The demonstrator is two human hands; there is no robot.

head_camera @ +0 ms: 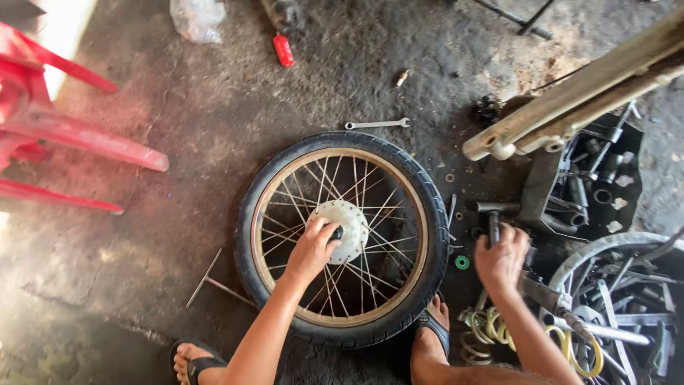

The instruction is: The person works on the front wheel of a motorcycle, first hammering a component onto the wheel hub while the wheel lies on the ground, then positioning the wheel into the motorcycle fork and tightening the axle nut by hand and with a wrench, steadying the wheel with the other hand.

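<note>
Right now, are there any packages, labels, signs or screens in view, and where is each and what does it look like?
Clear plastic bag: crumpled, whitish, on the floor at the top edge, left of centre.
Small red container: oblong, lying on the floor just right of the bag; any label is too small to tell.
No signs or screens show.
The left hand rests on the wheel hub; the right hand grips a hammer.

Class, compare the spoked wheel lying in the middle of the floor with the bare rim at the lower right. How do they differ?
The spoked wheel wears a black tyre; the bare rim has none. The wheel's metal is gold-toned, the rim silver-grey. The wheel lies in full view on the floor with the left hand at its pale hub; the rim is cut off by the picture's edge and half covered by metal parts. Both are round.
</note>
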